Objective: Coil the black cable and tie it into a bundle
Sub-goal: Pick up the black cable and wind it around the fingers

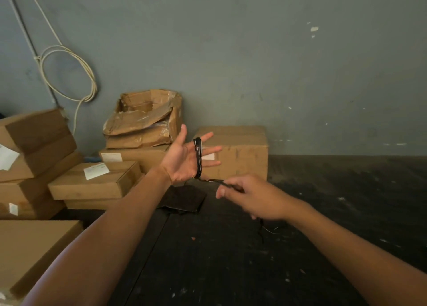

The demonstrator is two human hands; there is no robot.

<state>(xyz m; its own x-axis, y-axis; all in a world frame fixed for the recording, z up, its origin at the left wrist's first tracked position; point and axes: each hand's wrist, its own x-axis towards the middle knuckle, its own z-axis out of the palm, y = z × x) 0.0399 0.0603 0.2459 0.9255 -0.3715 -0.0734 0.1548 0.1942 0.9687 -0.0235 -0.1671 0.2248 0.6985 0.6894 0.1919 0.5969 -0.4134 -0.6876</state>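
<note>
Cable: black cable [198, 159] is looped around the fingers of your left hand [184, 160], a few turns stacked just past the knuckles, held up in front of the cardboard boxes [233, 153].
Left hand: open and flat, palm facing you, fingers spread, so it's acting as the spool and isn't pinching anything.
Right hand: your right hand [249, 198] is closed on the free run of the cable just beside the coil. It's a bit blurred, so the exact finger placement is hard to read.
Tail: a thin bit of cable dangles below your right wrist, over the dark floor [323, 213]. How much is left, can't tell.
Handling: looks thin, light and floppy, with no stiffness to hold a loop by itself. My guess is it'll spring loose the second tension drops.
Where to grab: I'd keep the pinch close to the coil and pull each turn snug. For the tie, squeeze the stacked loops at one spot before sliding them off the fingers.
Progress: coiling is underway, tying isn't done yet.
</note>
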